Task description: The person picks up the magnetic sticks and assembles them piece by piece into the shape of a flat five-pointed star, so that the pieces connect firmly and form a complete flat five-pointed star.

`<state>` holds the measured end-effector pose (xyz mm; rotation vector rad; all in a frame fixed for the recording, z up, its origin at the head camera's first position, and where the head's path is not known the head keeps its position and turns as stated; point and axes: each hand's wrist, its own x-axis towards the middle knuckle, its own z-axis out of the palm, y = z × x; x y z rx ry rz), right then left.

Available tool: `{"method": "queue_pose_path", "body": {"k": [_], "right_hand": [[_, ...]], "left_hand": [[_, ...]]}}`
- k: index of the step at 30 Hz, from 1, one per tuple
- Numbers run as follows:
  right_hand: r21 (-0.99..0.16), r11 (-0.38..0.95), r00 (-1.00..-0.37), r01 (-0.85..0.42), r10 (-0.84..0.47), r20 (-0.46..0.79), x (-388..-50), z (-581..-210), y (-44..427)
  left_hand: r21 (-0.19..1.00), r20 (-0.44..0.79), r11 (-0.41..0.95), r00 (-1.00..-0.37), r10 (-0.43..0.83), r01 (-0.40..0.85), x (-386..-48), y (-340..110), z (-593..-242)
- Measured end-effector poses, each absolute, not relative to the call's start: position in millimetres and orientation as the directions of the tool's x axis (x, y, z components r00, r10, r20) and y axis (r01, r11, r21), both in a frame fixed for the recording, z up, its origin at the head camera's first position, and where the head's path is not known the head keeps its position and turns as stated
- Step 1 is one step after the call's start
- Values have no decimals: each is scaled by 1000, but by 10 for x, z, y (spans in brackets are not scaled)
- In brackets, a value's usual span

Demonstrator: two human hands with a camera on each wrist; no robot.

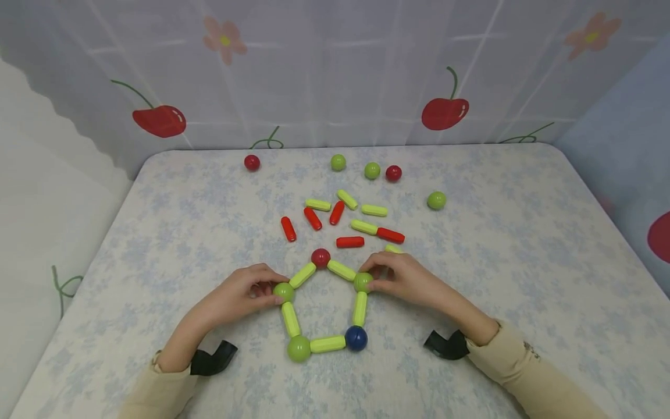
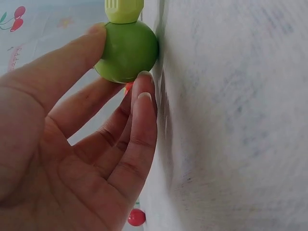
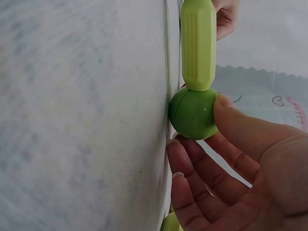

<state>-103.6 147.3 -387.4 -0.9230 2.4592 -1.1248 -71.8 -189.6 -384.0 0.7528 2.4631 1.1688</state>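
A pale table [image 1: 471, 361], blue-patterned, stands before a hanging cloth [image 1: 324, 70] printed with red cherries [image 1: 445, 113]. On the table lies a five-sided ring [image 1: 327, 344]. The left hand [image 1: 245, 295] pinches one green ball [image 1: 284, 293] of it; the right hand [image 1: 404, 279] pinches another green ball [image 1: 363, 283]. Loose sticks [image 1: 350, 242] lie behind.

Right hand [image 3: 262, 180] pinches green ball [image 3: 192, 114]; yellow-green rod [image 3: 198, 45] touches ball; left hand [image 3: 226, 19] partly visible beyond; pale cloth [image 3: 86, 115] alongside.
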Motion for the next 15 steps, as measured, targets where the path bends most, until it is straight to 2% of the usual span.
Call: {"method": "queue_pose_path", "body": {"k": [15], "right_hand": [[-830, 421, -758, -365, -652, 2, -1008, -3964, 1519]], "left_hand": [[797, -70, 514, -798, 598, 316, -731, -1968, -3881]]}}
